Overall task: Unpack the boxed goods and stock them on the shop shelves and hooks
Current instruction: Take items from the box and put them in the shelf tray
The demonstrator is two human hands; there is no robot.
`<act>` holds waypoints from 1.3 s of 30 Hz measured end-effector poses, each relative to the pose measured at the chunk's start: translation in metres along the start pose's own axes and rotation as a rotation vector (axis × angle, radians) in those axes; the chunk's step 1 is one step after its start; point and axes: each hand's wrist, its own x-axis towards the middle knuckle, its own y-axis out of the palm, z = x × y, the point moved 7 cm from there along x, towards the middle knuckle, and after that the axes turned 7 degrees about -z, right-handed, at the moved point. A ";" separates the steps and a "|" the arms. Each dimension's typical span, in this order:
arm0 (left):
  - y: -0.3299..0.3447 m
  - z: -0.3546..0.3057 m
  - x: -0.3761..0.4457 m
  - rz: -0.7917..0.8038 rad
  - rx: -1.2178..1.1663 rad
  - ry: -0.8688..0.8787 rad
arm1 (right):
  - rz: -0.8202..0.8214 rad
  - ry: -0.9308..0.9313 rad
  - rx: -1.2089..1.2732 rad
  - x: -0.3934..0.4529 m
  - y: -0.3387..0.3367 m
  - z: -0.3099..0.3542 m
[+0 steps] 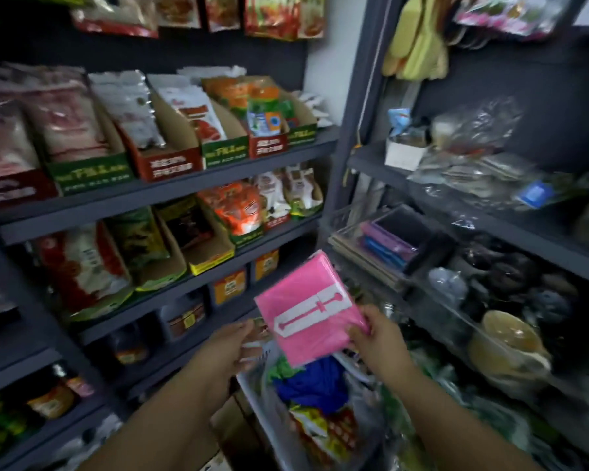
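A packet (312, 309) sits between the hands, the right hand (380, 341) pinching its lower right corner, the left hand (233, 345) just left of it. Below lies a basket (252, 394) of goods. Shelves (170, 188) of pouches stand left; shelves of wrapped wares (483, 171) stand right.

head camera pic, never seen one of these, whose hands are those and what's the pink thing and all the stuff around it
There is no machine here. A person wears one wide-angle camera on the head, so you look forward and down along their own arms. The right hand pinches a flat pink packet with a white label by its lower corner. The left hand reaches in beside the packet with fingers extended; whether it touches is unclear. Below them stands a basket of mixed goods, with a blue item on top. On the left, dark shelves hold snack bags in cardboard display boxes. On the right, shelves carry plastic-wrapped household goods.
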 end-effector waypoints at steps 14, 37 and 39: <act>0.152 -0.100 -0.003 0.208 -0.169 -0.105 | -0.083 -0.527 -0.295 0.066 -0.098 0.048; 0.211 -0.134 0.027 -0.019 0.062 0.259 | -0.148 0.553 0.943 0.145 -0.120 -0.038; 0.201 -0.138 0.030 -0.080 0.067 0.296 | -0.160 0.561 0.979 0.155 -0.119 -0.042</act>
